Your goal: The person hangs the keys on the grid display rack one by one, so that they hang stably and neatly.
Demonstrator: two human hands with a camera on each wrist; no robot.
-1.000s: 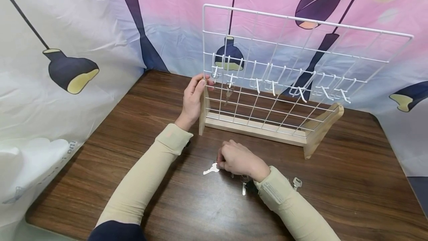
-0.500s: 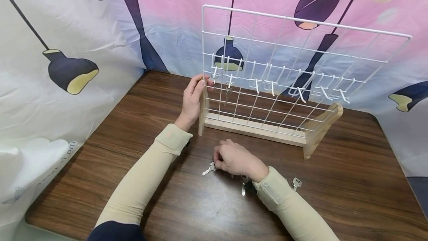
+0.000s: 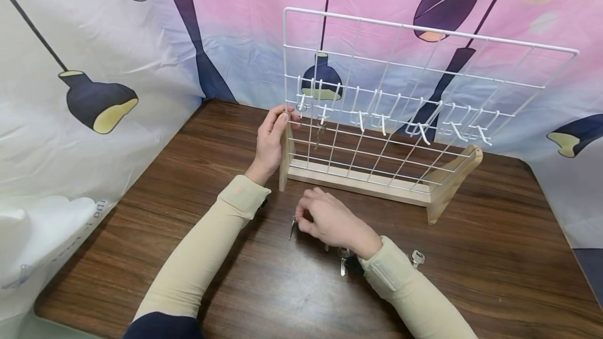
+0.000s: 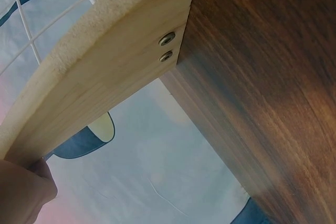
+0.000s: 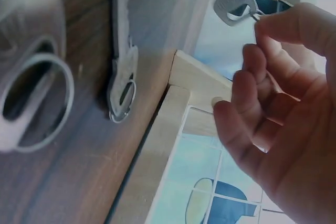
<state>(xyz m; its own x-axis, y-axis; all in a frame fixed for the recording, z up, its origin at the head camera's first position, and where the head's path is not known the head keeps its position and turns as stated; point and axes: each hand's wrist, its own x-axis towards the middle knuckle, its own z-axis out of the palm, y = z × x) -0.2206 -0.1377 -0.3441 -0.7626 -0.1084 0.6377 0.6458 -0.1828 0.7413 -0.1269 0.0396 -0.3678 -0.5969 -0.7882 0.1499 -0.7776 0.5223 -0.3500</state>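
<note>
My left hand (image 3: 270,143) grips the upper end of the left wooden side panel (image 4: 105,66) of a white wire rack. Just in front of the rack, my right hand (image 3: 331,221) pinches a silver key (image 5: 234,2) by its small ring, between thumb and fingertip. That key (image 3: 291,229) hangs down beside the fingertips. On the rack's second hook from the left hangs another key (image 3: 321,134), and a ring (image 3: 301,107) circles the leftmost hook. More keys lie on the table: one key (image 3: 344,262) below my right hand, and one key (image 3: 417,258) beyond the wrist.
Several white hooks (image 3: 383,124) without keys line the rack's grid toward the right. Its wooden base bar (image 3: 358,182) and right side panel (image 3: 454,184) stand on the brown table (image 3: 513,255). A printed curtain (image 3: 245,30) hangs behind.
My right hand has moved slightly left and lifted the key by its ring, so the key has tilted from flat to hanging. The left hand stays on the rack.
</note>
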